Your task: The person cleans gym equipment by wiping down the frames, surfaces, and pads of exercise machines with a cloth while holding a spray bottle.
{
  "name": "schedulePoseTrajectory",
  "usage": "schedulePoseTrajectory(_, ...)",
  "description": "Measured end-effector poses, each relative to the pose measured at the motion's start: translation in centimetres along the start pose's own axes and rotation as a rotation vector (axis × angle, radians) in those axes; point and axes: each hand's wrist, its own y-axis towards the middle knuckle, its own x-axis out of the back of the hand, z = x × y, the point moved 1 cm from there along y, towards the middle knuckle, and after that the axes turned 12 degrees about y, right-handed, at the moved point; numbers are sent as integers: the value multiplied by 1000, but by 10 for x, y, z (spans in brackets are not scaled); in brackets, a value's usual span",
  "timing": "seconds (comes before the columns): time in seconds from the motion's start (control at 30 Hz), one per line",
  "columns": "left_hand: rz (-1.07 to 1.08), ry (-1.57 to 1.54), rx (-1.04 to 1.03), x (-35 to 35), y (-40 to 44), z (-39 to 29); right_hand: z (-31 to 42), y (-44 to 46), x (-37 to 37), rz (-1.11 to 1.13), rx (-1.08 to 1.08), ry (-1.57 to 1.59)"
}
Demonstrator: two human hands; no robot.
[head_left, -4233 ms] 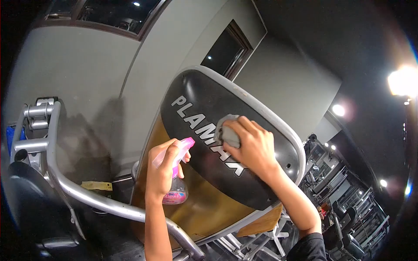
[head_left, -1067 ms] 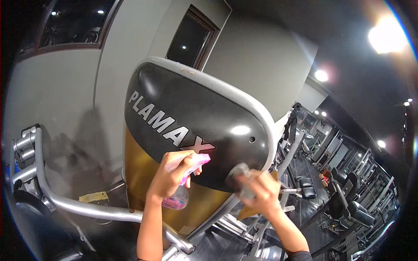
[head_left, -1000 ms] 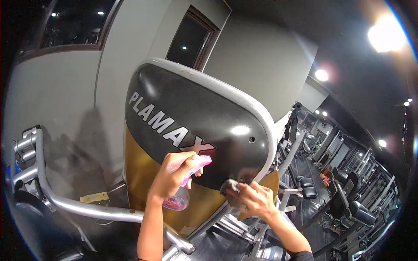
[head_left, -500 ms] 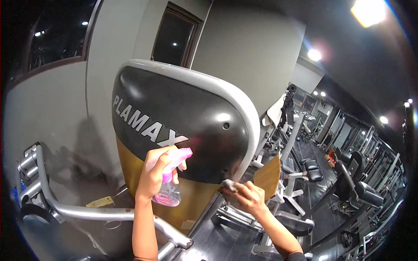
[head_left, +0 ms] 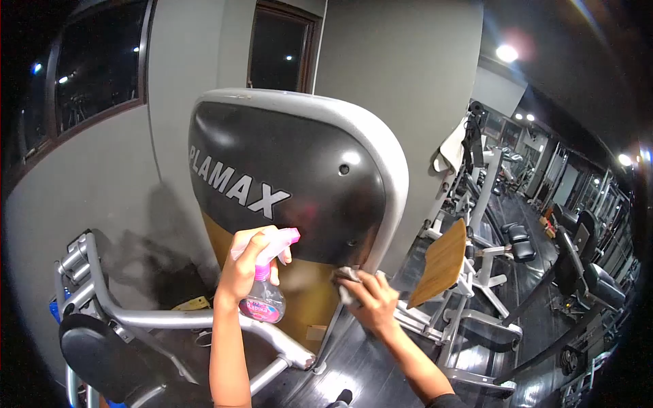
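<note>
My left hand (head_left: 242, 266) is curled round the neck of a clear bottle (head_left: 264, 304), fingers and thumb closed on it, its pink nozzle (head_left: 289, 235) aimed to the right. The bottle is held up in front of the lower gold part of a large panel (head_left: 292, 153). My right hand (head_left: 374, 300) pinches a bunched grey cloth (head_left: 347, 275) between thumb and fingers, the fingers close together; the cloth is at the panel's lower right edge, though I cannot tell how firmly it presses. Silver letters (head_left: 235, 187) reading PLAMAX cross the panel's black upper part. A silver tube (head_left: 173, 317) runs below, on the left. A wooden board (head_left: 439, 264) tilts just right of my right hand, with gym benches (head_left: 590, 272) farther off.
</note>
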Motion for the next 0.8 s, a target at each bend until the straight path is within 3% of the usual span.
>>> schedulePoseTrajectory(0.1, 13, 42, 24, -2, -10, 5, 10, -38, -19, 136, -53, -14)
schedulePoseTrajectory(0.17, 34, 96, 63, 0, -16, 9, 12, -31, -18, 56, -110, 22)
schedulePoseTrajectory(0.3, 3, 111, 125, 1, -31, 20, 18, 17, -7, -315, -169, 146)
schedulePoseTrajectory(0.37, -92, 60, 114, 4, -40, 29, 25, 17, -10, -309, -225, 142)
schedulePoseTrajectory(0.57, -220, 33, 130, -2, -56, 55, 45, -45, -71, 109, -243, 101)
schedulePoseTrajectory(0.63, -194, -30, 157, -1, -60, 60, 48, -32, -70, 81, -237, 106)
schedulePoseTrajectory(0.8, -252, -74, 196, 0, -67, 78, 57, 24, -64, -225, -236, 173)
